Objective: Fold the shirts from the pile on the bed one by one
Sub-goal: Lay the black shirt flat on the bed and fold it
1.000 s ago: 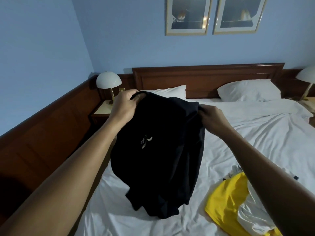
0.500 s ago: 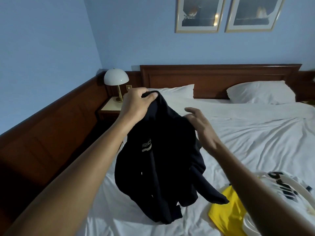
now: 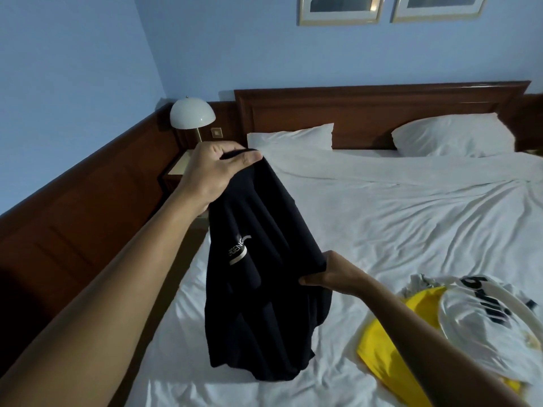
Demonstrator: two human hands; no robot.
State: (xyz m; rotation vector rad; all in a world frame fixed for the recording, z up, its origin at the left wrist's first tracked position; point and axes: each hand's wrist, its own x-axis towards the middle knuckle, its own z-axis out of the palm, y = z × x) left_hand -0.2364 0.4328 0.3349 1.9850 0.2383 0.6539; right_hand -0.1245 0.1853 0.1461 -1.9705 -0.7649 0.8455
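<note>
Black shirt (image 3: 264,289) hangs bunched over near left part of bed (image 3: 411,215), hem resting on sheet. Left hand (image 3: 217,168) high, thumb and fingers pinching top edge. Right hand (image 3: 335,276) lower, thumb pinching right side edge; its fingers hidden behind cloth, cannot tell spread.

Step, likely: find corners, open garment.

Do well: run right hand along edge to true corner, pull taut, shake once, lay flat on bare sheet, clear of pile near right: yellow shirt (image 3: 379,348), white shirt (image 3: 484,318).

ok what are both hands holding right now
left hand: grips the top of the black shirt
right hand: pinches the shirt's side edge
</note>
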